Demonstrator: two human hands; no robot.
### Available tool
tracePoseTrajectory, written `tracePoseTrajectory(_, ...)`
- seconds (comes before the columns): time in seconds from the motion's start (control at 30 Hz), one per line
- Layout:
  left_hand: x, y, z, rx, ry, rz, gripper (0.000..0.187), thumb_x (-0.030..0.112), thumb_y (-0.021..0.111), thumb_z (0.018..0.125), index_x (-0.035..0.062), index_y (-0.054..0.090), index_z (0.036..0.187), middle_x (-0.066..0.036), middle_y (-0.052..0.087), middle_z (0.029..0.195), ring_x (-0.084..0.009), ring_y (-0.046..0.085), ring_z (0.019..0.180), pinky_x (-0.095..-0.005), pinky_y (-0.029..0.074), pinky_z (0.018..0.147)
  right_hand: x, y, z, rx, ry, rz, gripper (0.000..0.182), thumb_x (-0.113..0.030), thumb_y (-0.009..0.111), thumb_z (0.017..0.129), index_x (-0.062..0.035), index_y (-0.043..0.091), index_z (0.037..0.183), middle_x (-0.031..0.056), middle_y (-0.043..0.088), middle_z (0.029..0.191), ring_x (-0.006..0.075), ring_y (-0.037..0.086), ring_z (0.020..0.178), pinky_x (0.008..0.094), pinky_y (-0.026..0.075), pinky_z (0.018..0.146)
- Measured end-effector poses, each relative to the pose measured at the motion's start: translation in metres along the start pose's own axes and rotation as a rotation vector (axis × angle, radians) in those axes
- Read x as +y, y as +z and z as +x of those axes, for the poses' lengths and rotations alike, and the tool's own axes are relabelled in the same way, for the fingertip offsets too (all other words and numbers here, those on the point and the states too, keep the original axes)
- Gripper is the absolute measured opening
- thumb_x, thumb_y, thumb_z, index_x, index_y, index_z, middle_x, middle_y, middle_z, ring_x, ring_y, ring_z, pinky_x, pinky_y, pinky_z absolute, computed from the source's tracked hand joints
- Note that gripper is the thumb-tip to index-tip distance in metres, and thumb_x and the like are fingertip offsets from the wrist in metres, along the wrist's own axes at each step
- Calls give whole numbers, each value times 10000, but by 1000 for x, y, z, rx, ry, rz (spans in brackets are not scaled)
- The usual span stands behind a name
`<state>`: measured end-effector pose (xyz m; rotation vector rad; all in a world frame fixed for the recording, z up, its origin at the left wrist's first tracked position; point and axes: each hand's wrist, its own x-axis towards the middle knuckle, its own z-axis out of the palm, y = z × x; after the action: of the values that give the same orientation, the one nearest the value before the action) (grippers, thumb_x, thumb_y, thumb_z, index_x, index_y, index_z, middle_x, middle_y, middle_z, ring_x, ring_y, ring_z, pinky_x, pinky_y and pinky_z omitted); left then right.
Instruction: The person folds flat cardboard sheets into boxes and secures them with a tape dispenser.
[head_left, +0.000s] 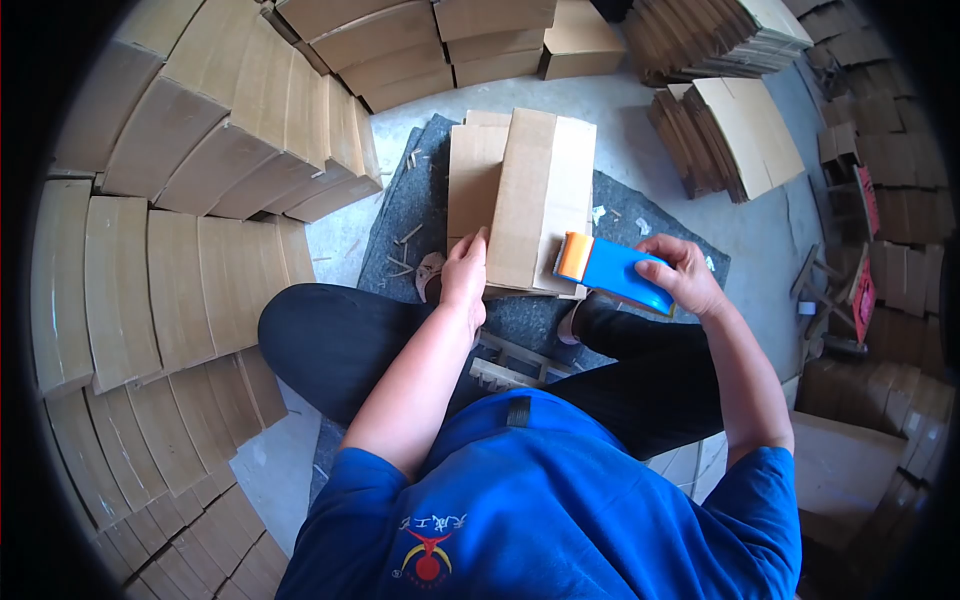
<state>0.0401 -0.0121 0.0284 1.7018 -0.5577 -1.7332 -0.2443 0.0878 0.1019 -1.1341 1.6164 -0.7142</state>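
Note:
A closed cardboard box (523,205) stands between my legs, with flattened cardboard (472,180) lying beside and beneath its left side. My left hand (465,272) grips the near left edge of this box, its fingers pressed together along the side. In my right hand (683,272) is a blue tape dispenser (622,272), fingers and thumb wrapped round its rear end. The dispenser's orange front (574,256) is right at the near right edge of the box top.
A dark mat (395,235) with scraps lies under the box. Stacked cartons (240,110) wall in the left and back. Flattened cardboard bundles (745,135) stand at the back right. Below the box is a grey slatted piece (510,360). More cardboard (850,450) lines the right.

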Motion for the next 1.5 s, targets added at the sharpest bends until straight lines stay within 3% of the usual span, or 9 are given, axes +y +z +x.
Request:
tracePoseTrajectory(0.17, -43, -25, 66, -54, -120, 80, 398, 185, 656, 931, 62, 543, 1293, -117, 599, 1256, -202, 598, 1020, -369, 473, 917, -1, -1, -3, -25, -2, -17, 354, -343, 735, 830, -35, 690, 999, 31, 683, 884, 104, 631, 827, 282, 527, 793)
tracePoseTrajectory(0.23, -30, -17, 37, 267, 589, 441, 367, 84, 628, 906, 38, 562, 1264, -139, 616, 1199, -248, 602, 1049, -356, 478, 928, -3, 0, -3, -33, -4, -19, 316, -314, 736, 840, -39, 689, 988, 27, 683, 887, 99, 631, 818, 278, 529, 791)
tracePoseTrajectory(0.33, 5, -16, -12, -197, 1434, 883, 335, 117, 582, 886, 53, 610, 1214, -132, 623, 1208, -306, 563, 1166, -451, 404, 1049, 2, -1, -2, -27, -13, 21, 351, -332, 750, 833, -30, 703, 1004, 37, 692, 876, 108, 634, 816, 282, 527, 781)
tracePoseTrajectory(0.47, 4, 9, -41, -417, 1276, 1499, 855, 554, 573, 911, 40, 298, 1538, -124, 233, 1625, -264, 153, 1523, -509, 51, 1227, 5, -1, 1, -41, -2, 93, 331, -321, 751, 836, -39, 701, 1004, 24, 687, 869, 101, 628, 806, 275, 524, 765)
tracePoseTrajectory(0.57, 0, 16, -37, -345, 1199, 1682, 878, 631, 495, 918, 73, 268, 1557, -83, 196, 1643, -223, 120, 1530, -499, 48, 1231, 1, -2, -1, -29, 27, 32, 306, -303, 751, 831, -49, 695, 992, 5, 667, 840, 78, 605, 779, 264, 512, 728)
tracePoseTrajectory(0.9, -2, 19, -32, -343, 1170, 1761, 852, 650, 407, 950, 87, 247, 1569, -73, 167, 1654, -227, 99, 1533, -497, 29, 1227, 19, -66, -24, -9, 163, -208, 410, -377, 742, 760, -53, 703, 1009, 63, 675, 793, 131, 641, 726, 286, 523, 672)
tracePoseTrajectory(1.07, -1, 20, -32, -364, 1146, 1747, 847, 624, 454, 943, 79, 263, 1563, -84, 179, 1650, -231, 102, 1533, -506, 21, 1224, -18, -3, 0, 13, 200, -617, 465, -451, 656, 789, -100, 716, 1089, 175, 725, 918, 325, 708, 886, 418, 553, 848)
tracePoseTrajectory(1.2, -3, 18, -31, -348, 1153, 1737, 850, 610, 479, 937, 70, 269, 1559, -97, 180, 1648, -243, 105, 1533, -513, 24, 1222, -53, 50, -9, 165, 170, -821, 359, -404, 637, 819, -93, 701, 988, 127, 724, 840, 318, 708, 811, 434, 555, 823)
tracePoseTrajectory(1.5, -5, 16, -32, -349, 1209, 1715, 753, 480, 472, 971, 41, 276, 1551, -132, 186, 1641, -277, 120, 1529, -530, 34, 1217, 61, 144, 15, 255, -43, -998, 624, -266, 630, 819, -107, 487, 1405, 122, 689, 779, 292, 679, 714, 474, 464, 726)
